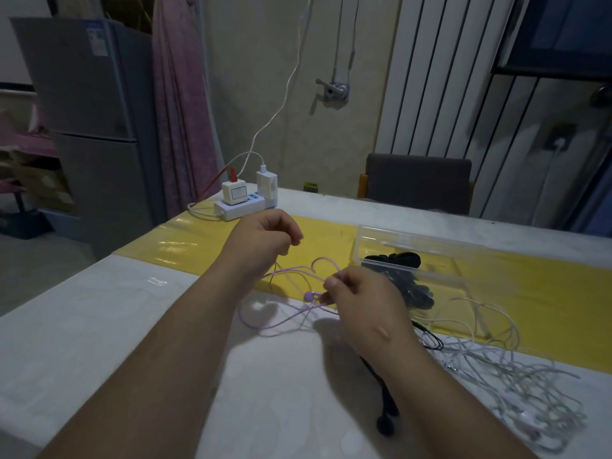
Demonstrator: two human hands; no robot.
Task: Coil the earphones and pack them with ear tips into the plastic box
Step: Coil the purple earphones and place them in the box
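Nearest the camera, a pair of black earphones (385,424) lay on the pale table (99,326), their cord running up under the right forearm. Just to the right sprawled a loose tangle of white earphones (523,392). Further in, the right hand (361,303) pinched the purple earphones (284,323) between thumb and fingertips, close to one earbud, which stuck out to the left of the grip. From there the purple cord fell in slack, uncoiled loops onto the table between the two wrists. Another strand arched up and across towards the left hand (265,236), which hovered above the table with its fingers curled in. A thin strand of the same cord rose to its underside, and the fingers looked closed on it, though the actual contact was hidden. Beyond the right hand, the clear plastic box (420,238) sat on a yellow strip (185,246) that crossed the table. Dark, soft-edged shapes showed in and beside the box, too blurred to identify. At the far left edge of the table stood a white power strip (238,207) with chargers plugged in. A grey chair (419,183) sat behind the far edge, a grey fridge (92,111) stood off to the left, and a white radiator (440,77) was on the back wall.
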